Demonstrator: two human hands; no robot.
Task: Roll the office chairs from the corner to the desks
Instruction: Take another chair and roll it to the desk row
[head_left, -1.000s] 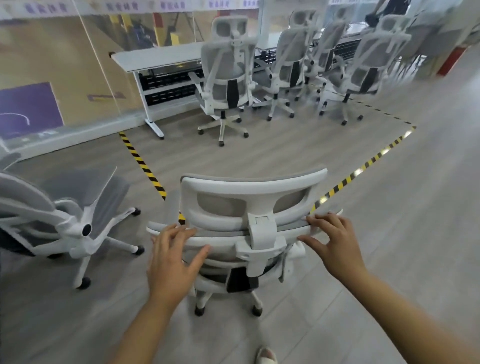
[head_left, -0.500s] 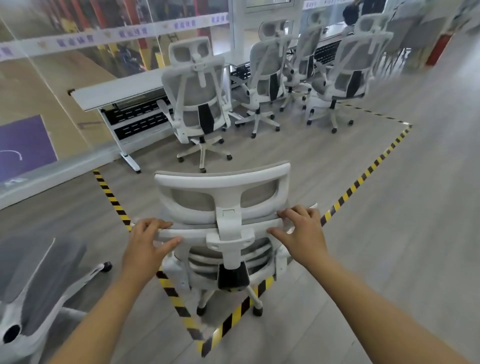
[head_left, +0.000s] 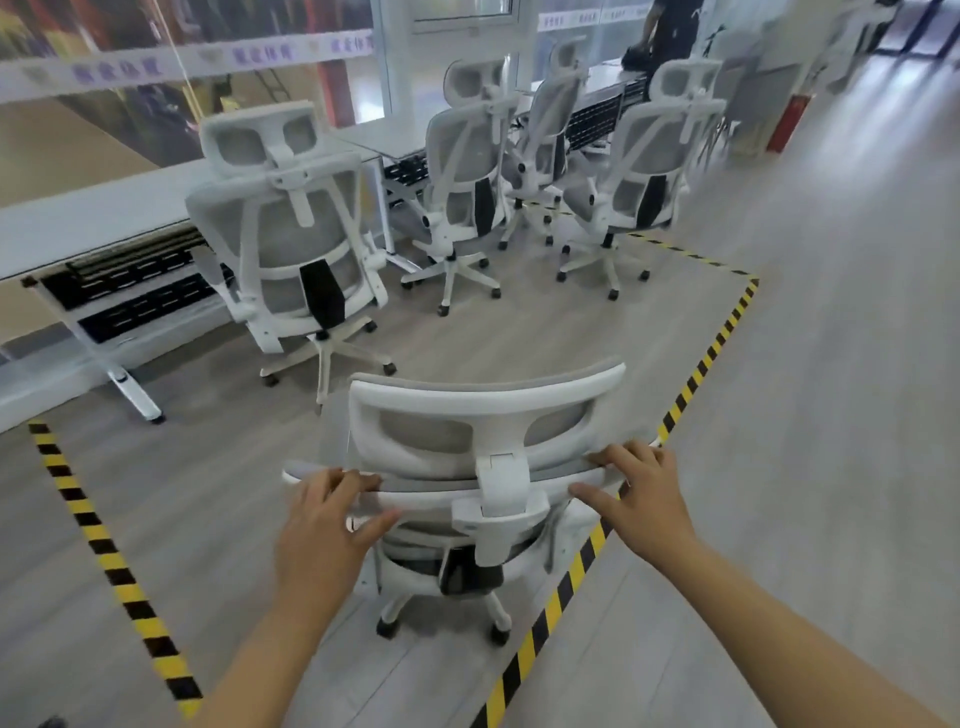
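The office chair (head_left: 488, 410) is standing directly ahead of the hands, between the person and the long white surface (head_left: 104, 218), which is running from the near left toward the far right. Its back is turned to the person. The left hand (head_left: 322, 525) is gripping the top rail (head_left: 415, 486) of the backrest to the left of the headrest post (head_left: 501, 483), fingers hooking over the far edge and thumb tucking under the near one. The right hand (head_left: 639, 499) is holding the same rail at its right end, fingers draping over it and thumb stretching along the near side. That rail is lying crosswise, left to right, so the two hands are sitting square behind it (neither is reaching noticeably farther than the other). The castors are resting on the floor (head_left: 831, 364) just beside the near right run of striped tape (head_left: 696, 374). A parked chair (head_left: 291, 249) is occupying the stretch of surface ahead and slightly left, with three more chairs (head_left: 462, 171) clustering farther right. The coming move seems to be hinging on this: the surface is lying ahead and leftward, the left hand is the nearer one to it, and free edge appears to be showing left of the parked chair. The right hand will probably be needing to drive harder to swing the chair that way, clear of the parked chair's base.
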